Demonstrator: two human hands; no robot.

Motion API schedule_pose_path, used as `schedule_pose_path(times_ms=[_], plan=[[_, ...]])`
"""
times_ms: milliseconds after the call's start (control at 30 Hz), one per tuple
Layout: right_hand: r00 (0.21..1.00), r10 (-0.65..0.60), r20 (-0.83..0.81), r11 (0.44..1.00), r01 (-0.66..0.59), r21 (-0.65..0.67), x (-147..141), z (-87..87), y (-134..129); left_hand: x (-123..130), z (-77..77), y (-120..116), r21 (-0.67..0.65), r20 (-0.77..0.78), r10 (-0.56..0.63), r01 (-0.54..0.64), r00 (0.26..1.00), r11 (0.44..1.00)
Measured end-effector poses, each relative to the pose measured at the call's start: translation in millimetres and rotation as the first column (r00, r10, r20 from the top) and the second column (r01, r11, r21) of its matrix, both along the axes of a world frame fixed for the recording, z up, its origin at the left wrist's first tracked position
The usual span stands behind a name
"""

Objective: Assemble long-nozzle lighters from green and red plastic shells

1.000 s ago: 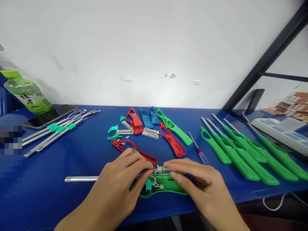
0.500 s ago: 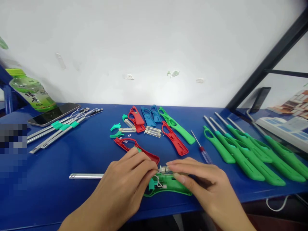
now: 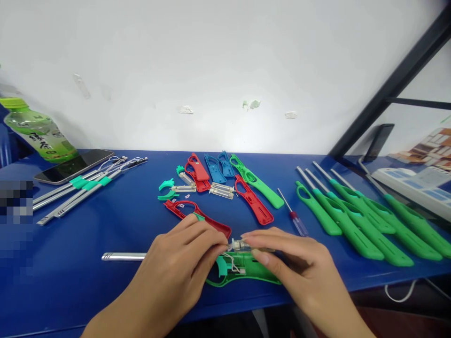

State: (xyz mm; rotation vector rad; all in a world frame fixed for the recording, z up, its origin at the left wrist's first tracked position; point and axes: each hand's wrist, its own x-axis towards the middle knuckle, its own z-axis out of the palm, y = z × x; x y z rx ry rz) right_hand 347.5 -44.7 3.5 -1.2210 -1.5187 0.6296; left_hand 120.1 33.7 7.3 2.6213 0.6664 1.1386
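Note:
In front of me lies an open green lighter shell half (image 3: pixel 253 270) with a metal tube (image 3: pixel 123 257) sticking out to the left. White wires (image 3: pixel 230 260) and a teal trigger piece (image 3: pixel 221 266) sit inside it. My right hand (image 3: pixel 299 263) grips a clear fuel tank (image 3: pixel 243 244) between thumb and fingers, just over the shell's upper edge. My left hand (image 3: pixel 183 265) is closed in a pinch at the tank's valve end; the small part between its fingertips is hidden. The left hand also covers the joint of tube and shell.
Loose red shell halves (image 3: pixel 255 202), blue shell halves (image 3: pixel 215 169), and clear tanks (image 3: pixel 221 191) lie beyond my hands. A screwdriver (image 3: pixel 299 224) and several green lighters (image 3: pixel 355 227) are at right. Metal tubes (image 3: pixel 84 192), a phone (image 3: pixel 73 166) and a bottle (image 3: pixel 42 134) are at left.
The view has shifted slightly. My hands keep nearly the same pose at the tank's end, and the teal trigger piece and wires in the shell show a little more.

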Motion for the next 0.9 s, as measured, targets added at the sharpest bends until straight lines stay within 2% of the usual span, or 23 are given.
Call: schedule_pose_path(times_ms=[100,233,367,567,700,900], plan=[[1.000,0.001,0.026,1.000,-0.001,0.015,0.5,0.5,-0.7,-0.9,-0.9,1.3,0.011,-0.012,-0.005,0.005,1.000,1.000],[0.983,-0.030,0.183,0.998,0.020,0.058,7.3,-1.4,-6.4,-5.0,-3.0,-0.2,-0.003,-0.038,0.018,-0.018,0.999,1.000],[0.954,-0.056,0.296,0.998,0.045,0.042,16.6,-6.7,-13.8,-9.3,-5.5,-10.0,-0.016,-0.066,0.082,-0.083,0.994,0.996],[0.963,-0.041,0.265,0.999,0.034,0.028,19.2,-15.3,-17.2,-15.0,-9.2,-20.5,0.092,-0.163,0.113,-0.099,0.980,0.991],[0.965,-0.031,0.260,1.000,0.031,0.005,19.9,-16.1,-17.9,-16.7,-9.5,-19.2,0.095,-0.183,0.134,-0.118,0.974,0.988],[0.970,-0.026,0.243,0.999,0.031,-0.020,21.1,-14.9,-17.7,-14.1,-7.6,-17.0,0.038,-0.178,0.088,-0.082,0.980,0.996]])
